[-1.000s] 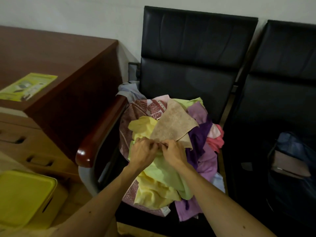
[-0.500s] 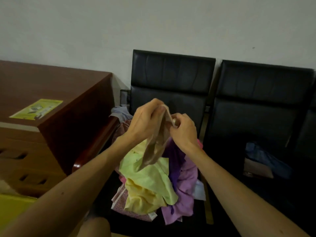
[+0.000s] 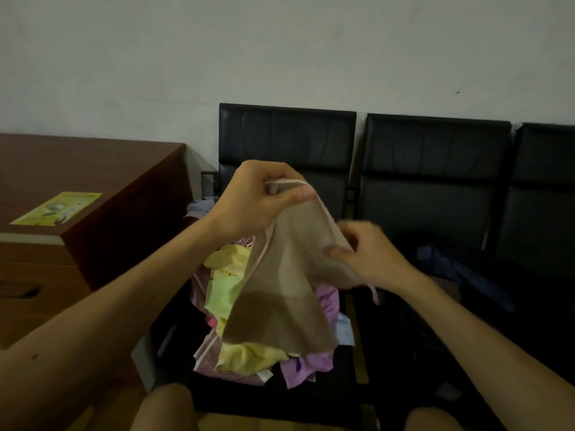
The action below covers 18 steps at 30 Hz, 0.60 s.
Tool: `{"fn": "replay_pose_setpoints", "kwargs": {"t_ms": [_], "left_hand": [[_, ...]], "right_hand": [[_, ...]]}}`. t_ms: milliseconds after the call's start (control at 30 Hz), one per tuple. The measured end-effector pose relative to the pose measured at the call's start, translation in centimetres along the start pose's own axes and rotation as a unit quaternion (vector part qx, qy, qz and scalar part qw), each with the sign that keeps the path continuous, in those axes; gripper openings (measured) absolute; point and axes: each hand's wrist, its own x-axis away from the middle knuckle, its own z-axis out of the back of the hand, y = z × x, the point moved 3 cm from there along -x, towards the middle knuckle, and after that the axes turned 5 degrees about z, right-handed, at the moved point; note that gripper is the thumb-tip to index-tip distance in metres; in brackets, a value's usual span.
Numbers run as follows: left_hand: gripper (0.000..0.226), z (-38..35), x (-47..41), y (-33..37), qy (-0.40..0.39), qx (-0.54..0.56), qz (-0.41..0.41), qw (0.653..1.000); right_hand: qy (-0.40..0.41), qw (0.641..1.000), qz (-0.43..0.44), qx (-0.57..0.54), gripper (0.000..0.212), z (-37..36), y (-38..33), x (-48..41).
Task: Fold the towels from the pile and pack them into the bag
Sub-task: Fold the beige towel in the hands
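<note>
Since half a second ago the right hand [image 3: 367,259] has slid down and away from the left hand [image 3: 261,197], so the tan towel [image 3: 280,293] now hangs spread between them instead of bunched. Far to the left of the left hand, a yellow-green leaflet [image 3: 57,208] lies flat on the brown desk [image 3: 118,181]. The left hand is raised, thumb and curled fingers pinching the towel's top corner — its hemmed edge shows above the thumb. Below that hand the towel hangs in front of the pile of towels [image 3: 224,293], yellow, green and purple, heaped on the black chair [image 3: 286,138]. Lower and to the right, the right hand — blurred — grips the towel's side edge with its thumb on the front. Right of it, on the next seat, lies a dark blue bundle [image 3: 451,269], too dim to identify.
</note>
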Motion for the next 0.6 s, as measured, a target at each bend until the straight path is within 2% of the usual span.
{"fn": "replay_pose_setpoints", "kwargs": {"t_ms": [67, 100, 167, 233, 367, 433, 467, 533, 600], "left_hand": [[0.018, 0.0, 1.2, 0.6, -0.006, 0.008, -0.011, 1.0], [0.018, 0.2, 1.8, 0.6, -0.014, 0.015, -0.005, 1.0], [0.018, 0.2, 2.9, 0.4, -0.037, 0.021, 0.019, 0.999], [0.02, 0.5, 3.8, -0.4, -0.056, 0.026, 0.064, 0.996], [0.032, 0.8, 5.2, -2.8, -0.111, 0.045, 0.184, 0.975], [0.011, 0.5, 6.1, -4.3, -0.137, 0.06, 0.246, 0.958], [0.008, 0.4, 6.6, -4.9, -0.147, 0.073, 0.264, 0.95], [0.011, 0.0, 7.6, -6.5, -0.166, 0.102, 0.29, 0.937], [0.015, -0.6, 8.7, -7.0, -0.156, 0.176, 0.309, 0.922]], "right_hand": [[-0.072, 0.995, -0.063, 0.0, 0.02, -1.5, 3.0, 2.8], [-0.079, 0.993, -0.089, 0.002, 0.016, -1.7, 4.3, 3.6], [-0.039, 0.992, -0.121, -0.028, 0.012, -0.7, 5.7, 5.1], [0.036, 0.985, -0.139, -0.097, 0.012, 1.2, 6.0, 5.8], [0.148, 0.951, -0.157, -0.223, 0.007, 4.6, 5.4, 7.2], [0.175, 0.933, -0.179, -0.26, 0.008, 5.7, 5.1, 8.1], [0.181, 0.924, -0.193, -0.276, 0.012, 6.1, 5.0, 8.5], [0.185, 0.917, -0.208, -0.285, 0.02, 6.4, 5.0, 9.3], [0.197, 0.917, -0.206, -0.28, 0.021, 5.8, 5.3, 9.9]]}}
